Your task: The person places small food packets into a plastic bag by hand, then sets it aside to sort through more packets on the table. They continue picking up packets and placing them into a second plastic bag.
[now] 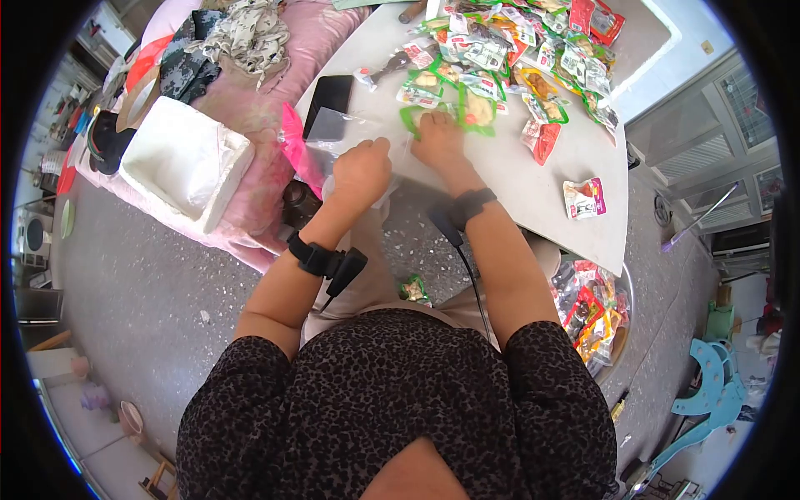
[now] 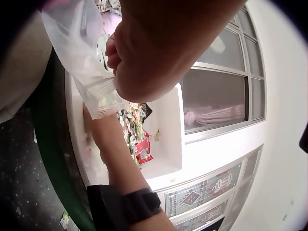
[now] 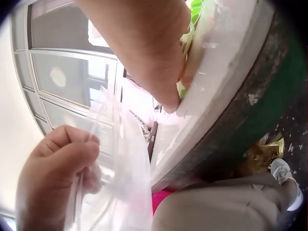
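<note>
My left hand (image 1: 363, 173) pinches the edge of a clear plastic bag (image 3: 122, 175), which hangs from the fingers over the table's near edge. In the right wrist view, the thumb and curled fingers close on the film. My right hand (image 1: 438, 143) is low over the white table (image 1: 533, 196), its fingers curled on a green-edged snack packet (image 1: 410, 119). Another green-edged packet (image 1: 477, 114) with pale contents lies right beside that hand. Part of the gripped packet is hidden under the fingers.
A heap of snack packets (image 1: 492, 46) covers the table's back. A single packet (image 1: 584, 198) lies near the right edge. A black phone (image 1: 328, 104) is at the left. A foam box (image 1: 183, 158) stands on the pink bed, and a basin (image 1: 621, 333) of packets sits below right.
</note>
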`<action>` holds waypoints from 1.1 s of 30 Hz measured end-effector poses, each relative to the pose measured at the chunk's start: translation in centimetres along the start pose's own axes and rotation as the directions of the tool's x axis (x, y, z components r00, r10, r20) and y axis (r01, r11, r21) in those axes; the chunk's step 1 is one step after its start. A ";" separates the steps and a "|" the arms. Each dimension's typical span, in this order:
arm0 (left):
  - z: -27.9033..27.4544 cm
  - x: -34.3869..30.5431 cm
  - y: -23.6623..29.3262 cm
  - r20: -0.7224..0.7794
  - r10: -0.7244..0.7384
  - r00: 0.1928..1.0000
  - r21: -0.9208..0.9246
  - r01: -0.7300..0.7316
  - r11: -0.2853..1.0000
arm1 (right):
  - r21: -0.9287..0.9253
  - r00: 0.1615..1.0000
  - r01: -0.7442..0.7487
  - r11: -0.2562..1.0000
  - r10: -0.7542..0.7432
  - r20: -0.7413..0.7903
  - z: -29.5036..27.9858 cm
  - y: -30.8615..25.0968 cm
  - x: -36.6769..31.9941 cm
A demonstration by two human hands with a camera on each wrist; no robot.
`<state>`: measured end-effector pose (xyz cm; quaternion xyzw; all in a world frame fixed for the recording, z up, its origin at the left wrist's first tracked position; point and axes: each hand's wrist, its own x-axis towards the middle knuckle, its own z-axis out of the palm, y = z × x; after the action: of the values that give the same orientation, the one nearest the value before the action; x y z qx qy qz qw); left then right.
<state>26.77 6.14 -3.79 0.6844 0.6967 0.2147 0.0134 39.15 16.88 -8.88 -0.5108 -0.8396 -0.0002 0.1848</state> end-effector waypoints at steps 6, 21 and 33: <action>0.4 -0.2 -0.4 -0.058 -0.010 0.998 -0.044 0.008 0.999 | 0.055 0.986 0.130 0.990 -0.135 0.100 -3.7 0.2 -4.9; 2.5 1.6 2.3 -0.015 -0.013 1.000 -0.126 0.011 0.992 | -0.057 0.977 0.154 0.986 -0.143 0.157 -5.8 4.2 -8.0; 5.5 3.3 5.2 0.063 0.075 0.995 -0.219 -0.060 0.974 | 0.885 0.877 -0.438 0.159 0.289 0.383 -12.7 9.4 -7.0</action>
<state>33.25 10.71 -6.25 0.7094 0.6444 0.2653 0.1057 54.07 12.97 -1.01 -0.4774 -0.5260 0.5818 0.3961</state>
